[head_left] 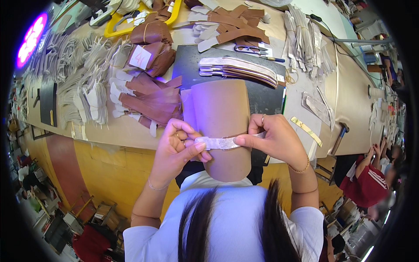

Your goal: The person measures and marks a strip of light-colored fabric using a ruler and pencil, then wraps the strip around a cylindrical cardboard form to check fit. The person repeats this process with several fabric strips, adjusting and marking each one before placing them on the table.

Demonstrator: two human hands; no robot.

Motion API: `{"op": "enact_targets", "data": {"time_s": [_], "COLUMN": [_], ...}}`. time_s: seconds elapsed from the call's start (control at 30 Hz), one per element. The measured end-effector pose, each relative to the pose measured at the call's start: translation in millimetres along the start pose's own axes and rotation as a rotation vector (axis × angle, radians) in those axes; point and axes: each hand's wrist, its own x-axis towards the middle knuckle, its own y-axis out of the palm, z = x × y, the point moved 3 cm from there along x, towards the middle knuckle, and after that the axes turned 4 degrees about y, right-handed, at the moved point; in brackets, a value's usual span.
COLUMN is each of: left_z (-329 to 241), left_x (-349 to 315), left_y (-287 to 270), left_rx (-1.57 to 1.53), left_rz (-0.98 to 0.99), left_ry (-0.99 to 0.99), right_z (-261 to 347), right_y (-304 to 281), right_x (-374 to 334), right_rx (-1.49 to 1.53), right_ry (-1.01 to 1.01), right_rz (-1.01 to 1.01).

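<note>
A pale strip with a rounded end (216, 143) lies across a tan, curved form (220, 105) that rises at the table's edge. At the strip's left end, my left hand (181, 142) pinches it between thumb and fingers. Farther along, my right hand (270, 135) grips the strip, its thumb pressed on top and its fingers curled behind. Brown material shows along the strip's upper edge. Beyond the form, a stack of pale and brown strips (240, 70) lies on a dark board (185, 65).
Brown strips with pale ends (148, 98) fan out at left, near a rolled brown bundle (150, 48). Scissors (249, 49) lie behind the stack. A yellow tray (174, 17) stands at the back, a hammer (340, 137) at right. A person in red (366, 185) works at far right.
</note>
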Motion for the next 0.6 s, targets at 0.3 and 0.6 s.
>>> {"op": "enact_targets", "data": {"time_s": [0.3,0.6], "left_z": [8.9,19.3], "left_x": [-6.8,-6.6], "left_y": [-29.4,-32.6], "left_rx": [0.022,-0.022], "left_rz": [0.007,0.0], "left_ry": [0.137,0.039], "right_z": [-47.4,-72.5], "right_y": [-3.7,13.8], "right_x": [-2.4,-3.9], "right_rx": [0.561,0.881], "right_ry": [-0.116,0.038], "right_rz": [0.131,0.207]}}
